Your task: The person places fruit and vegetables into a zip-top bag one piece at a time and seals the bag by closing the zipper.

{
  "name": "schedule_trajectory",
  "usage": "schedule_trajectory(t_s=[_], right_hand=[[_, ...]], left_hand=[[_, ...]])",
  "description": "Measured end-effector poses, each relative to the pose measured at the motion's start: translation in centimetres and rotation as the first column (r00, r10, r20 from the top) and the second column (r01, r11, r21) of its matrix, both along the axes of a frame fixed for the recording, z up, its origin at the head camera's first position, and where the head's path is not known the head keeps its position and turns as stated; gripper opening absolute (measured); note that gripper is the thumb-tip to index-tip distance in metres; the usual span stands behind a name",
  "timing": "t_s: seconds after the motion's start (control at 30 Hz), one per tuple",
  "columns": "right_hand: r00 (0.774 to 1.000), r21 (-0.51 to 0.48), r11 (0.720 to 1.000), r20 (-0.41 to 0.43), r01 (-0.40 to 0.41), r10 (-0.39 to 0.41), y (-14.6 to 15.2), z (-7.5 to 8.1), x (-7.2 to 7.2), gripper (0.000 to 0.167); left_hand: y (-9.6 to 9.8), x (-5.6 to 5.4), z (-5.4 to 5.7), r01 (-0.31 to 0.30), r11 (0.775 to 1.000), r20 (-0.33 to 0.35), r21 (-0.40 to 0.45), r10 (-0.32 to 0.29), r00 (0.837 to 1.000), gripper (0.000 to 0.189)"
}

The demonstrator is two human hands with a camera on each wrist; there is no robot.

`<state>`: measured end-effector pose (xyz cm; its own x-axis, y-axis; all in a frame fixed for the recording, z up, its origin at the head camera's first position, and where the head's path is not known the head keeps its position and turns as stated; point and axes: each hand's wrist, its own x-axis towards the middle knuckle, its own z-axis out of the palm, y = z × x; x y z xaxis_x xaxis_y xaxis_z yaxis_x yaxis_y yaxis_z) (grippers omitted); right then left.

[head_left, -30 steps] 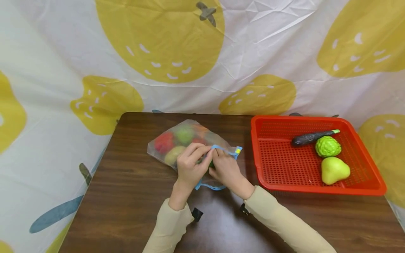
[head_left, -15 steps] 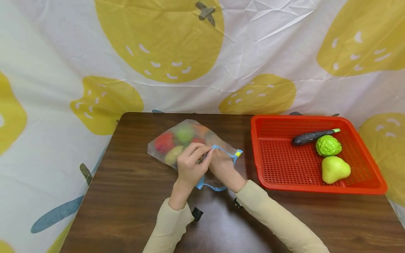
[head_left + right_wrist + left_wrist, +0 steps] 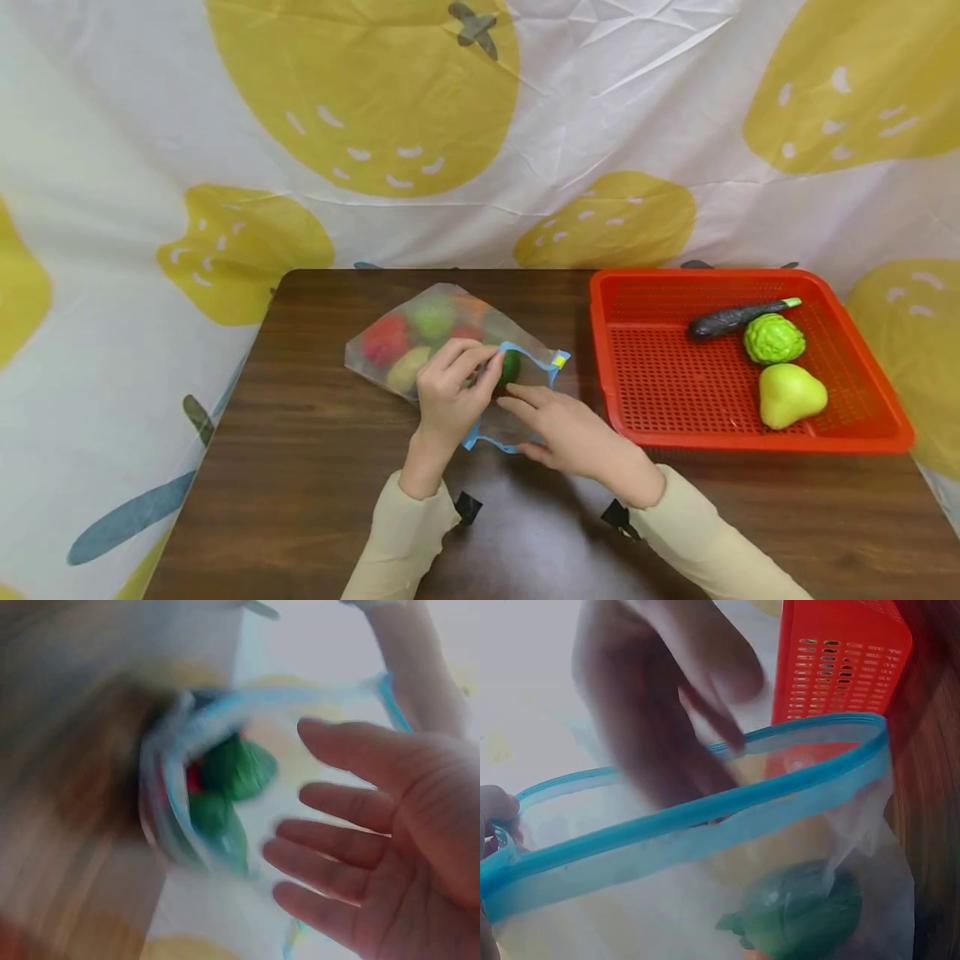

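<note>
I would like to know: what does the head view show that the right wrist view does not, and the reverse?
Only the head view shows the eggplant and the yellow-green pear, both in the red basket. Only the right wrist view shows the palm side of the right hand, its fingers extended. Both show that hand near the blue-edged see-through bag, with green produce inside.

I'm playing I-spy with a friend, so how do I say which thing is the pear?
On the brown wooden table, find the red plastic basket. Toward its near right side lies the smooth, yellow-green pear, neither bumpy like the round green vegetable nor long like the dark eggplant.
</note>
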<state>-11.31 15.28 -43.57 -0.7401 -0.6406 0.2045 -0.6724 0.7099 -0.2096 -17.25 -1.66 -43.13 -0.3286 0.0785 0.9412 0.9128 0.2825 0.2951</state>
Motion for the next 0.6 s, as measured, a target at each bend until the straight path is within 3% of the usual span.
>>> schedule_trajectory(t_s=[0.13,0.2,0.27,0.33,0.47,0.6], right_hand=[[0.997,-0.102,0.993,0.047,0.062,-0.058,3.5,1.2,1.5,0.048],[0.993,-0.159,0.98,0.01,0.116,-0.116,5.7,1.5,1.9,0.045],[0.974,-0.196,0.958,-0.041,0.211,-0.223,8.0,1.4,2.1,0.045],[0.933,-0.217,0.919,-0.071,0.33,-0.352,10.6,1.3,2.3,0.047],[0.816,-0.214,0.812,-0.098,0.542,-0.57,16.1,0.4,2.5,0.055],[0.692,-0.148,0.687,-0.015,0.712,-0.721,20.8,-0.7,2.8,0.059]], left_hand=[[0.1,0.1,0.0,-0.005,1.0,-0.005,0.013,0.005,1.0,0.014],[0.1,0.1,0.0,-0.003,1.0,0.001,0.02,0.003,1.0,0.012],[0.1,0.1,0.1,0.0,1.0,-0.001,0.024,0.0,1.0,0.012],[0.1,0.1,0.1,0.0,1.0,0.0,0.027,0.0,1.0,0.012],[0.1,0.1,0.1,0.003,1.0,0.003,0.029,-0.003,1.0,0.011],[0.1,0.0,0.1,0.008,0.999,0.003,0.031,-0.008,1.0,0.012]])
